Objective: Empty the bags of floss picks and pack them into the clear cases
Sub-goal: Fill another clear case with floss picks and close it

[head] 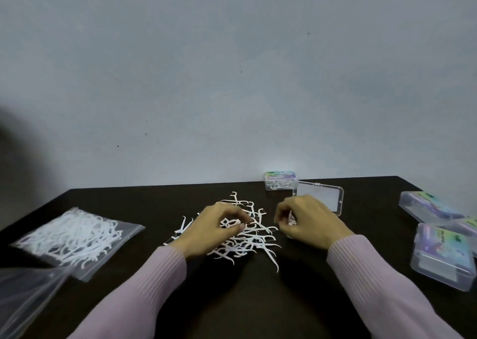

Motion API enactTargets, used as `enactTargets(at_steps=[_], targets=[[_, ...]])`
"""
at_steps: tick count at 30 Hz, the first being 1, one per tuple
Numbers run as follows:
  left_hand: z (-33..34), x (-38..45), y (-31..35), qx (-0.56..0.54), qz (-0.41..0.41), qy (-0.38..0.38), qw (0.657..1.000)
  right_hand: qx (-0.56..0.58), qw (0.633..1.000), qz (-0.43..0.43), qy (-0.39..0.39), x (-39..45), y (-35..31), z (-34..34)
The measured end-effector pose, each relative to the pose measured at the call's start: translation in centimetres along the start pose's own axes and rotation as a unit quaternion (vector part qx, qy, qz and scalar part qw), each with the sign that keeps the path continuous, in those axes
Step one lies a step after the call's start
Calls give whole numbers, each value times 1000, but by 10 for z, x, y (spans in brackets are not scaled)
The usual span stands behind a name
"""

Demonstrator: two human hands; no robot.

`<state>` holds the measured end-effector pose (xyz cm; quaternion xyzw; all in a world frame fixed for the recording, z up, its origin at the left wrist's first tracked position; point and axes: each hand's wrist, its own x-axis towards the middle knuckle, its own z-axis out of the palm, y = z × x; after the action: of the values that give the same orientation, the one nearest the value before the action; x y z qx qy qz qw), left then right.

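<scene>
Head view: left hand [211, 226] pinches a pick over the floss picks [242, 235]; right hand [307, 218] grips several.

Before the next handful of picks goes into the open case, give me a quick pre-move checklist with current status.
1. Open clear case lid up, interior reachable: ok.
2. Loose floss picks piled between the hands: ok.
3. Left hand grip pinching picks from the pile: ok.
4. Right hand curled around a few picks: ok; how many, cannot tell.
5. Full bag of floss picks on the left emptied: not ok.
6. Closed cases on the right filled: cannot tell.
</scene>
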<state>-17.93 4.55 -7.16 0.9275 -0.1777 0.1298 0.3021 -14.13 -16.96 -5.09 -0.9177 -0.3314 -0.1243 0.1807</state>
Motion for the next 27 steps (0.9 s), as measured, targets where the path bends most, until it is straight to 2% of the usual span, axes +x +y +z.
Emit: enactTargets(at_steps=[6,9,14,20,23,27], targets=[[-25,-26,-20,63,-64,-106,990,21,989,-20,-142,1,-21,26],[-28,-34,-28,61,-86,-130,986,-2,984,-10,-177,2,-27,34],[-16,-34,-37,38,-94,-92,991,-38,991,-29,-122,5,-27,35],[-10,-31,-34,31,-61,-42,997,-34,995,-43,-85,4,-28,34],[-13,-31,-37,67,-58,-67,994,-38,994,-11,-98,2,-25,35],[-17,-32,-37,39,-74,-98,992,-21,995,-7,-95,5,-25,37]])
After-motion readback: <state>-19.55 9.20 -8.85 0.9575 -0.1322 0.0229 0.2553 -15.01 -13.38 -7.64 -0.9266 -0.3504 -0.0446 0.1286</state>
